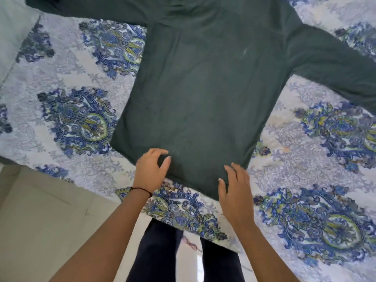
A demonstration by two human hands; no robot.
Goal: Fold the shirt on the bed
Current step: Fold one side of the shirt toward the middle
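Observation:
A dark green long-sleeved shirt (199,88) lies spread flat on the bed, hem towards me, sleeves stretched out to the left and right. My left hand (151,169) hovers at the hem's left part, fingers curled and apart, holding nothing. Over the hem's right part is my right hand (236,190), fingers spread, not gripping the cloth. A thin red and black thread circles my left wrist.
The bed carries a white cover with blue and green paisley patterns (81,121). Its near edge runs diagonally across the lower frame. Pale floor tiles (40,210) lie at the lower left. My dark trouser legs (156,257) stand against the bed edge.

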